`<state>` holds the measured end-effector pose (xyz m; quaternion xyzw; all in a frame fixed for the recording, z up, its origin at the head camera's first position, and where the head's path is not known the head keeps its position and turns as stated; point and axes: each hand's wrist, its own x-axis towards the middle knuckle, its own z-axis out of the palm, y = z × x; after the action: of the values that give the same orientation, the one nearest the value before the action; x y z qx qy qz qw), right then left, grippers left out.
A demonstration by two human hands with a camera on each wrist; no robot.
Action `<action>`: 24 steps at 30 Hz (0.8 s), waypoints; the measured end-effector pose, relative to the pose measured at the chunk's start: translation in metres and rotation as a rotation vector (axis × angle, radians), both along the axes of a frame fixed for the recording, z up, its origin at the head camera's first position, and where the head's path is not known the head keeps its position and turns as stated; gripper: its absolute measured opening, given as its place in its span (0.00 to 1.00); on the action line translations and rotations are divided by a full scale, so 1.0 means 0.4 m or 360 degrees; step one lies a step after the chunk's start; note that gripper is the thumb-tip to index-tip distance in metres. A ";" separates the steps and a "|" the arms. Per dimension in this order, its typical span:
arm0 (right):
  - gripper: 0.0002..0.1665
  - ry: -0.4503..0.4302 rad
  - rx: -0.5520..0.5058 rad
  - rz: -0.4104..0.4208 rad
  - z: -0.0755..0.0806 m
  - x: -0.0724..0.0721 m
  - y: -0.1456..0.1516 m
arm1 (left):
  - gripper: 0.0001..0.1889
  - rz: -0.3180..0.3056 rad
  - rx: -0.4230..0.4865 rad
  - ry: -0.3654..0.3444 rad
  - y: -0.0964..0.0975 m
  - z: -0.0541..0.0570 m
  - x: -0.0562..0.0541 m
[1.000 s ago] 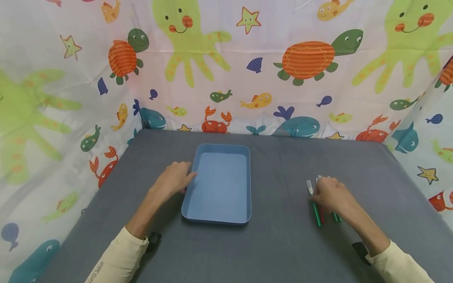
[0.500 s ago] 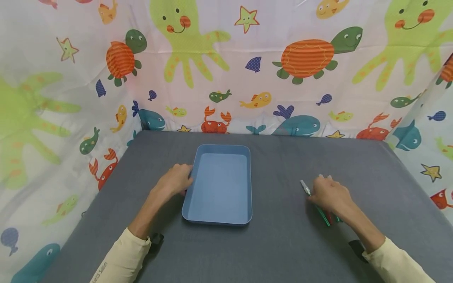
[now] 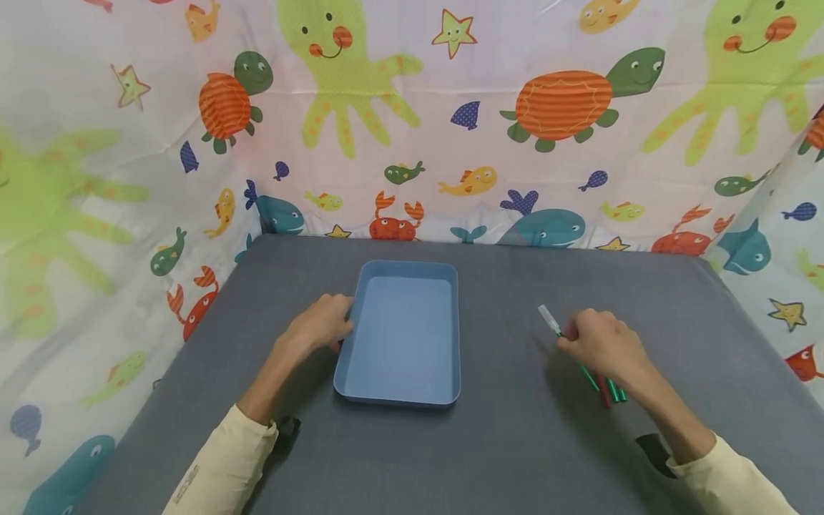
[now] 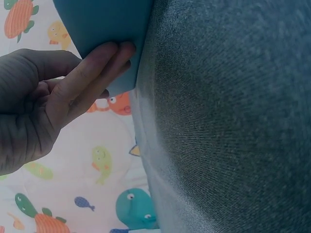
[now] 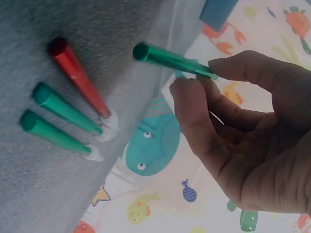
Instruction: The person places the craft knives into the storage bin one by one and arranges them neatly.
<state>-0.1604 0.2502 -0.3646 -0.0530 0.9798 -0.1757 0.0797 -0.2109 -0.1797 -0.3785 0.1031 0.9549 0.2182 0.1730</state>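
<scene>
"Gray desk (image 3: 502,450), sea-animal curtain (image 3: 489,43) behind it. Position of the tray (image 3: 405,336)?"

"Blue, flat on the desk, left of the pens. The left hand (image 3: 320,322) pinches its left wall, fingers against the outer face."

"Condition of the right hand (image 3: 601,343)?"

"Grasping. Thumb and forefinger pinch a green pen (image 5: 170,59), its pale end aimed away from the person and leftward. I judge it raised off the desk."

"What lies beneath?"

"On the desk, side by side: a red pen (image 5: 80,77), a second green pen (image 5: 68,109) and a third green pen (image 5: 56,133), all loose."

"Recommendations for handling?"

"Firm, light pressure; a smooth round barrel could turn between fingertips. Lift well above the three loose pens, since a low sweep may roll them. The left hand should steady the tray without tipping it."
</scene>
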 end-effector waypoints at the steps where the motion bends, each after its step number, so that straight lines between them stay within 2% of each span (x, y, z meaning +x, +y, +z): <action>1: 0.11 0.0012 -0.0013 -0.0001 0.004 0.001 -0.001 | 0.30 -0.0002 0.0000 -0.0001 0.002 0.001 -0.002; 7: 0.10 0.0037 -0.0120 0.0008 0.017 0.000 -0.016 | 0.31 0.0008 -0.0042 -0.0037 0.008 0.004 -0.006; 11: 0.10 0.0065 -0.0192 0.0013 0.029 -0.004 -0.030 | 0.31 -0.0021 -0.0014 -0.0048 0.006 0.002 -0.006; 18: 0.08 0.0126 -0.0372 0.0138 0.042 -0.014 -0.081 | 0.31 -0.0033 -0.0009 -0.0104 -0.006 -0.006 -0.004; 24: 0.09 0.0189 -0.0462 0.0190 0.049 -0.021 -0.113 | 0.31 -0.0043 0.0051 -0.0102 -0.004 -0.003 0.002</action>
<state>-0.1686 0.2051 -0.3449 -0.1325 0.9422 -0.3068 0.0234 -0.2100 -0.1811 -0.3796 0.1116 0.9438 0.2342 0.2047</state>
